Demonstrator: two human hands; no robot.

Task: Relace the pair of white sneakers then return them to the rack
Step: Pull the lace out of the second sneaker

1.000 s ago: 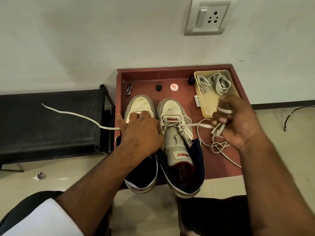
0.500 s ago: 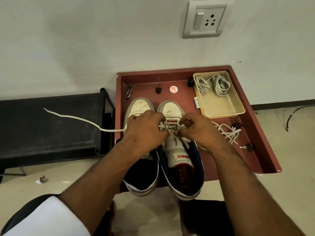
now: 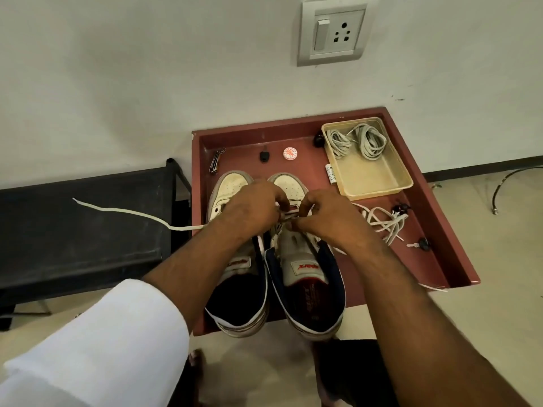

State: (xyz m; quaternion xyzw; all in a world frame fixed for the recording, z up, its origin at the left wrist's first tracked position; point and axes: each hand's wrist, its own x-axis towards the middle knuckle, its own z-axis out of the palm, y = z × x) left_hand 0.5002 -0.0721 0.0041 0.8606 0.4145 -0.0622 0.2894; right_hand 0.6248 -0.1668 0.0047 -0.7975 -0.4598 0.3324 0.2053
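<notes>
Two white high-top sneakers stand side by side, toes to the wall, in a red tray (image 3: 440,239). My left hand (image 3: 252,210) and my right hand (image 3: 320,215) meet over the lower eyelets of the right sneaker (image 3: 305,259), fingers curled and pinching its white lace (image 3: 123,212) there. One end of that lace trails left across the left sneaker (image 3: 232,183) and over the black rack (image 3: 82,230). The other end lies bunched in a loose lace pile (image 3: 385,223) on the tray to the right. The eyelets under my fingers are hidden.
A beige plastic box (image 3: 379,183) with two coiled laces sits in the tray's back right corner. Small items lie along the tray's back: a nail clipper (image 3: 216,163), a round white cap (image 3: 291,153), black bits. A wall socket (image 3: 333,30) is above; a cable (image 3: 511,183) lies on the floor at right.
My right hand dropped the bunched lace onto the tray and came left to the right sneaker's eyelets. My left hand shifted slightly right to meet it.
</notes>
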